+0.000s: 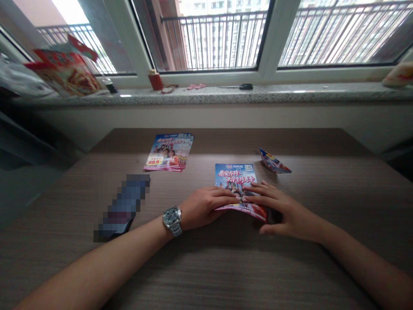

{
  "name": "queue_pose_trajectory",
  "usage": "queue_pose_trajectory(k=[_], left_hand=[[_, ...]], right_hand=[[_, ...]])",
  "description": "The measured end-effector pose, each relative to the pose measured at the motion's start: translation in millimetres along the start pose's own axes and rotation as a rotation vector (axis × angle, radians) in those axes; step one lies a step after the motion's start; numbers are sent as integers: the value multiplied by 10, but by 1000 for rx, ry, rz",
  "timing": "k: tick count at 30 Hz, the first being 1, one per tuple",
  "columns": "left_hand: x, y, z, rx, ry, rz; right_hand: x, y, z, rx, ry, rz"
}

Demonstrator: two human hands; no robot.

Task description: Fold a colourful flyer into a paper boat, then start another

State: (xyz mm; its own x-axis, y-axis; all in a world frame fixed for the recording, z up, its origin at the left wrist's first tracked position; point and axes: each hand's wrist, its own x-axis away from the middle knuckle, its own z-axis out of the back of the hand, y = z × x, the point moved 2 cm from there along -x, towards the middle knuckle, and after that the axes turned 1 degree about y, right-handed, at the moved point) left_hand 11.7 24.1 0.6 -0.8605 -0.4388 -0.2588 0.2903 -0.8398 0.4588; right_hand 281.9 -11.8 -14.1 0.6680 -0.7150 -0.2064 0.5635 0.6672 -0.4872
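Flyer (235,177), long axis pointing straight ahead, lying between left hand (206,208) and right hand (284,211), both open, fingers flat on its near end, neither gripping.

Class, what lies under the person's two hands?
A printed flyer, its near edge curled up, lies under the left hand and right hand; the part they cover cannot be seen.

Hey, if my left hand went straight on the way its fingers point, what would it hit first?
Likely the right hand, its fingers just ahead across the flyer, though depth is hard to judge.
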Motion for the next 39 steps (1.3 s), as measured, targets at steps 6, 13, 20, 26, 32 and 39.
queue_pose_trajectory(k=[6,13,20,26,32,39], left_hand=[[-3,5,16,43,38,24],[3,23,14,31,60,64],[2,50,53,100,170,116],[2,9,86,144,253,209],[2,-66,58,79,253,299],[2,-98,0,31,216,318]], right_hand=[[4,-19,51,-40,139,8],[-24,-82,113,-54,239,-47],[-17,-56,98,-83,251,-116],[-33,-39,103,-75,263,-197],[-48,-24,75,-80,250,-217],[-47,-21,48,-92,272,-244]])
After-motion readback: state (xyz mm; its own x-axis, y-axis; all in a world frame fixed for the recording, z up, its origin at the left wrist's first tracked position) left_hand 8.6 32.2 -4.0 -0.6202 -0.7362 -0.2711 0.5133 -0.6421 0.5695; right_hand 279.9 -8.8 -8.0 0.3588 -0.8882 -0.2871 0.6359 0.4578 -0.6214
